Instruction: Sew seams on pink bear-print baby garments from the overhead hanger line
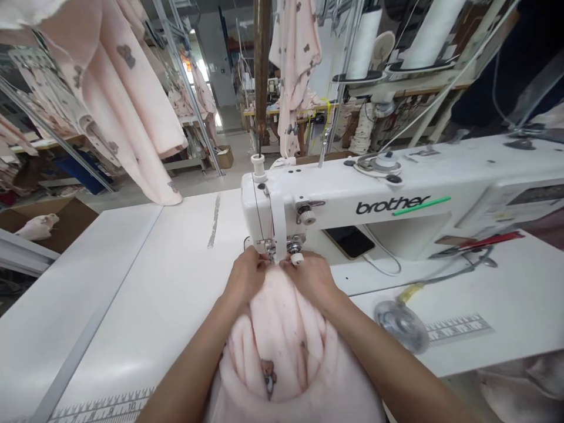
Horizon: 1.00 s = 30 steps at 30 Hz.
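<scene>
Pale pink fabric (282, 329) with a small brown printed figure runs from my lap up to the needle area of a white sewing machine (326, 197). My left hand (249, 273) pinches the cloth's edge just left of the presser foot (272, 254). On the other side, my right hand (311, 276) grips the cloth close to the foot, its fingertips partly behind the tension knob. A white strip (278, 226) hangs down the machine's head between both hands. The needle tip and the cloth under the foot are hidden.
A phone (350, 241) with a white cable lies under the machine arm. Right of my forearm sits a clear round object (400, 326) near a printed ruler scale (460, 329). Pink garments (118, 88) hang at the left. Thread cones (363, 44) stand behind the machine.
</scene>
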{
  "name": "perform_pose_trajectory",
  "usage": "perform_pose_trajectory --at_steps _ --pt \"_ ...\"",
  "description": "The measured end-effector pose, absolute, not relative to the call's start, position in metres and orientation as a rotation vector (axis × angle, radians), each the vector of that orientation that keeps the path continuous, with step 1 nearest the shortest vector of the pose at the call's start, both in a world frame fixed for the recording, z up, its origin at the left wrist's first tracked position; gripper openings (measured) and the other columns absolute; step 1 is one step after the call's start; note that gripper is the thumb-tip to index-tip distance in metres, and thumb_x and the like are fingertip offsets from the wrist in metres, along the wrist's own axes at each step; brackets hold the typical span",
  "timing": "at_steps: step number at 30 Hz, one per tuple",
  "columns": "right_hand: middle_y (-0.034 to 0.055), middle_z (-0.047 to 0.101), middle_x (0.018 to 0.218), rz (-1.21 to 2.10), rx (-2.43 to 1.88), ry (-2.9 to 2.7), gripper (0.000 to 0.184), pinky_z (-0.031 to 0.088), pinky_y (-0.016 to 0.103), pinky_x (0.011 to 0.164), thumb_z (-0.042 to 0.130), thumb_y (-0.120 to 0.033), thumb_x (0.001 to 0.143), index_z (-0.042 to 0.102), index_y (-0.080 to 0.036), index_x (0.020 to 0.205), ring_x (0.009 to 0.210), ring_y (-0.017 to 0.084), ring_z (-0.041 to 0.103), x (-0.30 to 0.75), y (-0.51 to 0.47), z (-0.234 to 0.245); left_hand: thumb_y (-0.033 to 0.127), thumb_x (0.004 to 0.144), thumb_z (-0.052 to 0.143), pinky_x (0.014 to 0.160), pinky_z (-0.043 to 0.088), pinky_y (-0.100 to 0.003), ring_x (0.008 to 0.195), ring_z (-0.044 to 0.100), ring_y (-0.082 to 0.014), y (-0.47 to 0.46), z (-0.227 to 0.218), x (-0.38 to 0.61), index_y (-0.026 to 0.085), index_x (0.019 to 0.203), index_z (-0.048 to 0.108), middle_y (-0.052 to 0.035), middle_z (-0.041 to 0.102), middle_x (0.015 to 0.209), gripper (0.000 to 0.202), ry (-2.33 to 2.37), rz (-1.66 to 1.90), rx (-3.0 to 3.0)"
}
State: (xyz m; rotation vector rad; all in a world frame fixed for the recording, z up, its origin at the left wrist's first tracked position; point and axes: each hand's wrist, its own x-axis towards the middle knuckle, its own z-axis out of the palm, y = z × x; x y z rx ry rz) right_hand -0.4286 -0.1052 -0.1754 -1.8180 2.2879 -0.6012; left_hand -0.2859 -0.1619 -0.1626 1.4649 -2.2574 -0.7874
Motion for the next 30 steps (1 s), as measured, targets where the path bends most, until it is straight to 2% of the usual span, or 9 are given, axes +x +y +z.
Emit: perform_pose_trajectory --at_steps 3,8,18,30 --pt "0.0026 0.068 0.080 -0.579 -1.814 2.297 0.016 0.034 0.027 0.060 0.049 -0.029 0.083 0.062 -0.021 0.087 0.076 0.019 0.062 -0.429 -0.106 -0.178 0.014 0.079 0.045 0.076 0.041 -0.030 0.094 0.057 -0.0229 -0.163 -0.165 -0.287 0.017 0.096 0.055 -0.0081 0.063 0.100 0.020 -2.259 -0.746 1.453" --pt "0.0035 0.068 0.082 -0.570 -1.808 2.308 0.018 0.034 0.027 0.062 0.048 -0.030 0.084 0.062 -0.021 0.090 0.077 0.020 0.061 -0.429 -0.107 -0.180 0.014 0.079 0.044 0.073 0.042 -0.030 0.089 0.059 -0.0228 -0.162 -0.166 -0.289 0.018 0.097 0.053 -0.0065 0.063 0.094 0.020 -2.257 -0.688 1.447" --pt "0.0058 0.067 0.087 -0.579 -1.813 2.341 0.021 0.037 0.029 0.065 0.046 -0.031 0.086 0.063 -0.020 0.093 0.082 0.022 0.061 -0.428 -0.110 -0.182 0.014 0.079 0.044 0.075 0.045 -0.031 0.094 0.059 -0.0245 -0.163 -0.170 -0.292 0.017 0.102 0.054 -0.0079 0.063 0.099 0.025 -2.270 -0.571 1.449" --pt "0.0080 0.066 0.085 -0.590 -1.818 2.356 0.026 0.038 0.030 0.065 0.042 -0.033 0.089 0.063 -0.017 0.088 0.082 0.024 0.060 -0.429 -0.118 -0.186 0.017 0.080 0.043 0.077 0.045 -0.035 0.097 0.059 -0.0291 -0.168 -0.174 -0.295 0.014 0.110 0.051 -0.0117 0.062 0.103 0.031 -2.238 -0.490 1.500"
